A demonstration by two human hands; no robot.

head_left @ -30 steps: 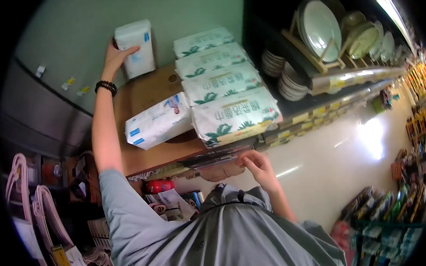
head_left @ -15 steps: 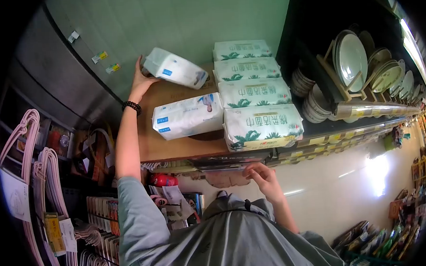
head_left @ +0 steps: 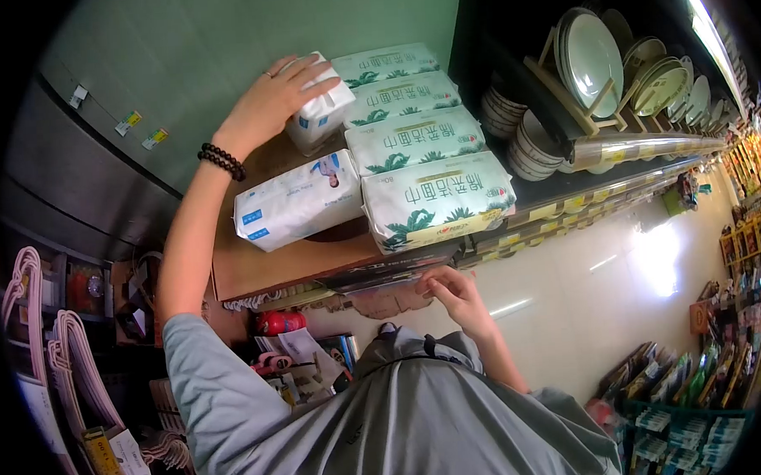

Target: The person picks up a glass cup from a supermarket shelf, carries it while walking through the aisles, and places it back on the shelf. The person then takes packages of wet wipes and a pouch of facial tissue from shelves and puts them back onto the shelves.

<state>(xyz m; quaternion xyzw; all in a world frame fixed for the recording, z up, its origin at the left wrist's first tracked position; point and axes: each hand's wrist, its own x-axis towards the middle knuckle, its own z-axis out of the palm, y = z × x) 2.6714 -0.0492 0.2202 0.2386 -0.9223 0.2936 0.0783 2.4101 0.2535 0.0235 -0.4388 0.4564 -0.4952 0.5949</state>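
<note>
My left hand (head_left: 277,102) lies over the top of a white tissue pack (head_left: 320,113), fingers wrapped over its upper end. That pack is tilted up beside a row of several green-and-white packs (head_left: 434,193). In front of it a white pack with a blue label (head_left: 298,199) lies flat on the brown cardboard surface (head_left: 272,272), its right end against the nearest green-printed pack. My right hand (head_left: 455,298) hangs in the air below the cardboard's front edge, fingers curled with thumb and index close together; I see nothing in it.
Shelves on the right hold plates (head_left: 589,63) in wooden racks and stacked bowls (head_left: 534,146). A green wall (head_left: 219,41) stands behind the packs. Hangers (head_left: 26,295) hang at the left. Below are a red object (head_left: 281,322) and goods on racks at the lower right.
The pack in my left hand has gone from upright by the wall, through a sideways tilt, to beside the green-printed row. My left hand has shifted onto its top. My right hand stays about the same.
</note>
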